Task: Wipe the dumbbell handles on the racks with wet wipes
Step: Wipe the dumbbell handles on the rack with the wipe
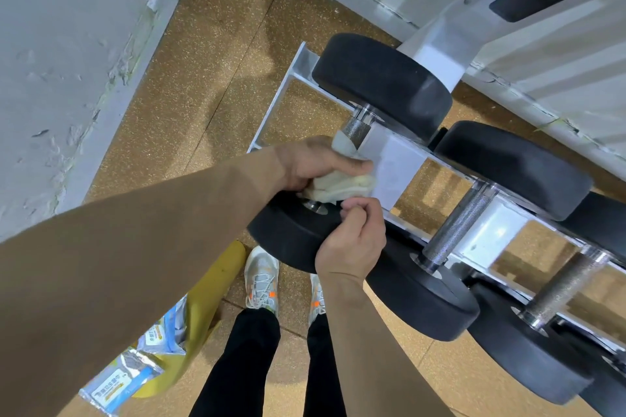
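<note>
**Both hands on one wipe, end dumbbell of the rack**

Fingers (352,164) of the left hand (315,166): clenched round a crumpled white wet wipe (342,188), which is bunched over the knurled steel handle (357,127) of the end dumbbell (382,78). A fold of the wipe pokes out above the hand, touching the bare knurling.

Fingers (355,210) of the right hand (354,237): thumb and forefinger pinch the lower edge of the same wipe, and the rest are curled in. This hand sits just below the left, over the near black head.

Counts:
- Wipes in use: 1, held by both hands on the end handle.
- Steel handles in view: 3, lying side by side across the rails of the white metal rack (399,162). The second (457,227) and third (562,284) are bare and untouched.
- Black round rubber heads: two per counted dumbbell. Further heads at the right edge are cut off and not counted.

Surroundings:
- 2 white trainers (261,278) with orange marks stand on the tan speckled floor (203,78) under the hands.
- 1 yellow bag (203,301) lies at lower left with 2 blue-and-white packets (162,332); the print is too small to read.
- A grey wall (50,44) runs along the left.
</note>
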Tool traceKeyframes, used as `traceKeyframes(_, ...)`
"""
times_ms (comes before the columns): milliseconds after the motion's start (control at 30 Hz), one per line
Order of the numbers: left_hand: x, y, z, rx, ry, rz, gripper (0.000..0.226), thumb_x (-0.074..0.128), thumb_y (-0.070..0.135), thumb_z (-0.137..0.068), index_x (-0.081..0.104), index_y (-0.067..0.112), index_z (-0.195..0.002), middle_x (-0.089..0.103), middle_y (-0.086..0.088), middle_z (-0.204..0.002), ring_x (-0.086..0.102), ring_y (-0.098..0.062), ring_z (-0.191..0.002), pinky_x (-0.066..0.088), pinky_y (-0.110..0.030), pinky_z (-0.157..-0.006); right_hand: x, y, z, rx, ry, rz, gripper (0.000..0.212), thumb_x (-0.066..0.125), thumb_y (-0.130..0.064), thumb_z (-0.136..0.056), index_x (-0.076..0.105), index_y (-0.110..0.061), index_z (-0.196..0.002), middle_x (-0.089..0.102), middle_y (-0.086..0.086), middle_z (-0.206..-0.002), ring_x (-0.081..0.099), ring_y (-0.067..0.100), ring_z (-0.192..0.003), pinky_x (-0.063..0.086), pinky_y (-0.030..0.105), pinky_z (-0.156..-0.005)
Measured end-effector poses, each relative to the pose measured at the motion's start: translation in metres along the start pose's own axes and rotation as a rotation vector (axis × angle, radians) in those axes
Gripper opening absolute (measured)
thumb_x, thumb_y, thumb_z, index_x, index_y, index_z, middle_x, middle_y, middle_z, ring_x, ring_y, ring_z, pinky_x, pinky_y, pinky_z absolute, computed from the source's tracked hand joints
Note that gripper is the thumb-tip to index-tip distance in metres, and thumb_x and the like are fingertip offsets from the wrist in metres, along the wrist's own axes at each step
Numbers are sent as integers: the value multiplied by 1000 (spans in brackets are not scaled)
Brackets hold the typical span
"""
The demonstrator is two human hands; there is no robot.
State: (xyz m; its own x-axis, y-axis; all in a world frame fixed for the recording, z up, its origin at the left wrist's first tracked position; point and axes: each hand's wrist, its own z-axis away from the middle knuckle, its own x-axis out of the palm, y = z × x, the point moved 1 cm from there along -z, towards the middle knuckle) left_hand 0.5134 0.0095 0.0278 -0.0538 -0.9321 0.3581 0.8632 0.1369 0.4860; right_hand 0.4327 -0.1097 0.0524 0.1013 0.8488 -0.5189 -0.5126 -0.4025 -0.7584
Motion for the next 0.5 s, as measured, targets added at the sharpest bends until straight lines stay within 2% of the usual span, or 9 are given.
traceKeyframes(100,-2,13,-8,14,-163,72,21,72,23,-79,66,7,-91,72,-7,-83,71,-21,-75,58,-32,-69,0,1,0,-14,3,3,23,37,-26,-81,59,-20,-76,64,-2,-79,59,14,-82,41,20,-69)
traceKeyframes(200,-3,30,-15,16,-194,97,20,67,25,-84,67,7,-93,72,-4,-80,70,-17,-71,58,-27,-65,0,2,-1,-13,2,6,24,38,-25,-81,61,-17,-77,63,-3,-78,58,12,-81,40,20,-69)
traceKeyframes(267,-4,38,-18,21,-197,124,14,65,20,-92,68,8,-98,74,-2,-82,71,-15,-72,60,-26,-69,1,1,-2,-14,1,4,24,39,-25,-81,61,-17,-77,63,-3,-78,57,11,-79,40,20,-68)
traceKeyframes(333,0,38,-20,68,-134,165,11,70,17,-92,70,9,-99,74,-3,-85,71,-17,-74,60,-28,-70,0,1,-1,-21,-4,6,24,38,-24,-81,61,-17,-77,62,-2,-77,56,11,-78,40,20,-67)
traceKeyframes(400,4,30,-18,134,21,182,9,74,15,-89,71,9,-95,74,-3,-80,71,-17,-69,57,-26,-61,0,1,-1,-20,-14,14,24,38,-24,-82,60,-18,-77,62,-1,-77,56,12,-78,39,20,-66)
traceKeyframes(467,4,18,-11,138,115,85,11,76,17,-88,70,9,-92,75,-2,-76,71,-15,-67,55,-23,-58,0,1,-1,-5,-14,19,24,37,-26,-82,59,-19,-77,63,1,-79,58,15,-80,41,22,-68)
traceKeyframes(500,3,12,-4,105,127,-37,13,78,20,-87,70,10,-92,75,-1,-76,71,-14,-67,54,-23,-57,0,2,-1,1,-12,23,24,36,-27,-82,58,-19,-77,63,2,-79,58,16,-80,41,24,-68)
